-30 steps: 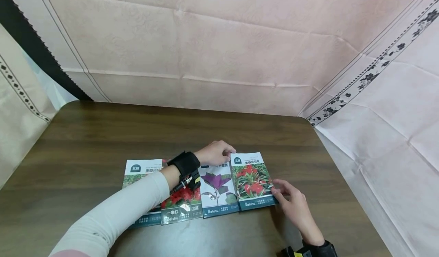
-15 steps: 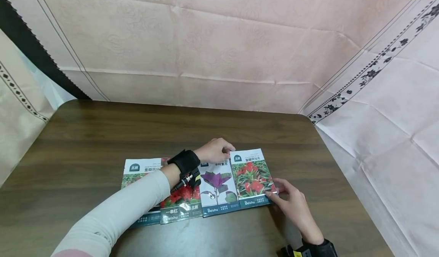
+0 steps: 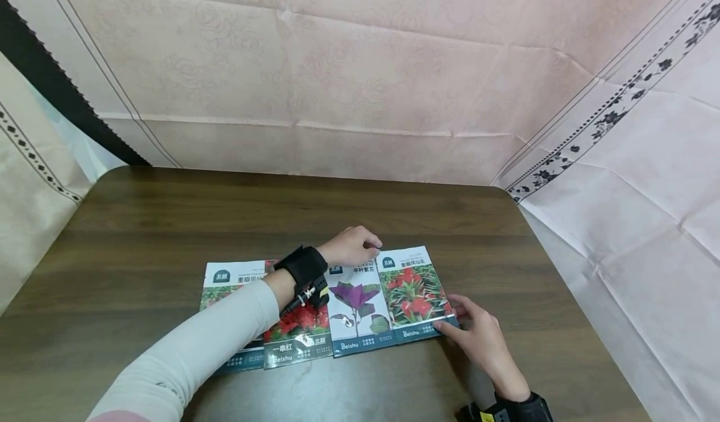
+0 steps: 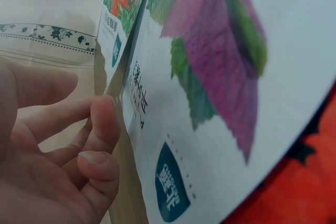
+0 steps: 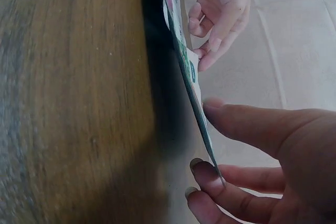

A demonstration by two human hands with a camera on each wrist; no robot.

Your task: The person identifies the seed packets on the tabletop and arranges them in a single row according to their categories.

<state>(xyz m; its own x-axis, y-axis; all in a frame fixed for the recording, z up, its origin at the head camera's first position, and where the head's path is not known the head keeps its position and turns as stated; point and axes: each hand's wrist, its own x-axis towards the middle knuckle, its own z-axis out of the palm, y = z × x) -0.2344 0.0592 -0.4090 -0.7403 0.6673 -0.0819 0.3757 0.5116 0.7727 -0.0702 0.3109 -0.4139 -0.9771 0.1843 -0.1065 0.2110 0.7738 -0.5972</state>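
Several seed packets lie side by side on the table. On the right, a packet with red flowers [image 3: 416, 294] overlaps a purple-plant packet [image 3: 353, 309]. My right hand [image 3: 478, 337] pinches the red-flower packet's lower right corner. In the right wrist view, the thumb [image 5: 241, 124] is above it and fingertips [image 5: 210, 177] are beneath, with that edge raised off the wood. My left hand [image 3: 351, 247] reaches to the top left corner of the same packet, fingers loosely bent. In the left wrist view, a fingertip [image 4: 105, 111] is right at that corner.
A salvia packet [image 3: 298, 341] and another flower packet [image 3: 233, 272] lie farther left, partly hidden by the left sleeve [image 3: 202, 341]. Beneath is a brown wooden table [image 3: 270, 209]. Pale patterned cloth [image 3: 337, 84] hangs beyond its far edge.
The right thumb has slid left onto the red-flower packet's bottom band. That packet has shifted very slightly. My left hand has drawn back a little to the left at the packet's top corner.
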